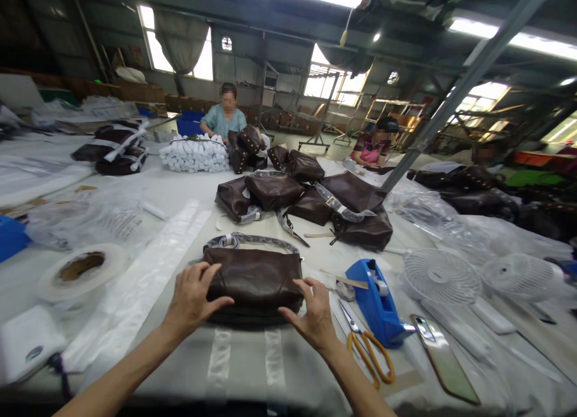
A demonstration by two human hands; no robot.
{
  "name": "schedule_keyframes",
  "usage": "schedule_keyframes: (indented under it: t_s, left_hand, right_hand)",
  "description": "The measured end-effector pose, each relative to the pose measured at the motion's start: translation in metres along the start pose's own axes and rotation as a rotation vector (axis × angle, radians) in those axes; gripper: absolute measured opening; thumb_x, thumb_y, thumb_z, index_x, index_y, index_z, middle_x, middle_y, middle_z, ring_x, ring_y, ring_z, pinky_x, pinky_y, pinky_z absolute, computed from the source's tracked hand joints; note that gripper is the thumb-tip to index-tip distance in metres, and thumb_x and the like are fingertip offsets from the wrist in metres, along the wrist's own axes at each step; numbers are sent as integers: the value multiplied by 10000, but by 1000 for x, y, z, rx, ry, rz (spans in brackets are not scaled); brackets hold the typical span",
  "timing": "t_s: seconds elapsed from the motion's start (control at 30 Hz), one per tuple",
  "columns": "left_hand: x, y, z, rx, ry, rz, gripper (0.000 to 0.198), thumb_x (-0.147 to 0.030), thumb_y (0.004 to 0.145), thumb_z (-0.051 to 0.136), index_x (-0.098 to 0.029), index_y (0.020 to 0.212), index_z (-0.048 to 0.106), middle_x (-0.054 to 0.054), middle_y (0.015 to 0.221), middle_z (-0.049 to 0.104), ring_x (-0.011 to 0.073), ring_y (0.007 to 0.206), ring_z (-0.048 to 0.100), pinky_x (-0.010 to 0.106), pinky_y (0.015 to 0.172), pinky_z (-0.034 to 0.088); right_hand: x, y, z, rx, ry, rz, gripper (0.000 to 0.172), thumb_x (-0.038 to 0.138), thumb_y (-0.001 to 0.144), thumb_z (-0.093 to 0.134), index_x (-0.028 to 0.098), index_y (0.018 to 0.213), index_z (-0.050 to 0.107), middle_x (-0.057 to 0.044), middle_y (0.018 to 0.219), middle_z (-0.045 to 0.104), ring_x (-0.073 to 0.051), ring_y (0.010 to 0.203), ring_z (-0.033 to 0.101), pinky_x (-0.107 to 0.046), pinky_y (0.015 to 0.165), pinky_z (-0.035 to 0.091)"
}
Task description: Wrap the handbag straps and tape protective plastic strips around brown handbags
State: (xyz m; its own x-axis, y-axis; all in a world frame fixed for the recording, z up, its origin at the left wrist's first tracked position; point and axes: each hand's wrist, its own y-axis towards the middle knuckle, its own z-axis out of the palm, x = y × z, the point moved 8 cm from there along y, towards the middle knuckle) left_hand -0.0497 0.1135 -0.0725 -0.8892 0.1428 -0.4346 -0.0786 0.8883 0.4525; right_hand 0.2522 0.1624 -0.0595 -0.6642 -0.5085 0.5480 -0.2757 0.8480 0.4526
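Note:
A dark brown leather handbag [255, 279] lies on the table in front of me, its wrapped strap [265, 241] looped behind it. My left hand [193, 294] grips the bag's left end, thumb and fingers parted over the leather. At the opposite end my right hand [313, 309] holds the bag in the same way, thumb low and fingers higher. Two strips of clear tape [219, 360] run from under the bag toward the table's front edge. Right of my right hand lie scissors with orange handles [370, 354] and a blue tape dispenser [376, 303].
Several brown bags [274, 190] are piled farther back. A phone [444, 357] and white fans [442, 276] lie at right. A large tape roll [83, 270] and plastic sheeting [148, 267] occupy the left. A metal post [464, 86] slants up at right. Co-workers [224, 119] sit beyond.

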Motion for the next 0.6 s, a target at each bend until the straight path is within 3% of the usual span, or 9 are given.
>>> schedule_keyframes:
  t_s: [0.07, 0.17, 0.33, 0.53, 0.6]
  left_hand:
    - [-36, -15, 10, 83, 190, 228, 626, -551, 726, 706, -239, 1243, 539, 135, 1160, 525, 331, 1042, 486, 480, 929, 364]
    - [-61, -22, 28, 161, 358, 352, 485, -433, 775, 702, -205, 1176, 554, 132, 1116, 537, 296, 974, 493, 453, 891, 356]
    - [-71, -8, 46, 282, 402, 447, 298, -357, 797, 671, -186, 1002, 539, 86, 947, 555, 266, 866, 495, 401, 759, 373]
    - [-77, -4, 64, 322, 351, 551, 107, -157, 803, 572, -197, 885, 515, 66, 848, 557, 228, 751, 502, 360, 637, 355]
    - [-77, -8, 73, 325, 337, 583, 125, -86, 810, 507, -201, 856, 519, 60, 805, 553, 213, 710, 499, 354, 605, 340]
  right_hand:
    - [25, -11, 10, 115, -219, -262, 553, 452, 683, 764, 210, 1152, 599, -129, 1116, 546, -307, 1043, 480, -457, 942, 369]
    - [34, -16, 28, 204, -403, -416, 529, 390, 678, 776, 194, 1128, 579, -119, 1050, 548, -291, 967, 467, -440, 884, 369]
    - [28, -7, 43, 238, -446, -491, 458, 367, 700, 739, 171, 1074, 562, -105, 972, 550, -265, 886, 448, -396, 799, 366]
    - [21, -3, 60, 281, -423, -569, 236, 247, 711, 657, 190, 914, 552, -55, 842, 532, -223, 783, 436, -339, 679, 334]
    - [17, -5, 67, 283, -399, -600, 159, 184, 712, 608, 201, 855, 540, -40, 803, 523, -209, 753, 432, -331, 663, 327]
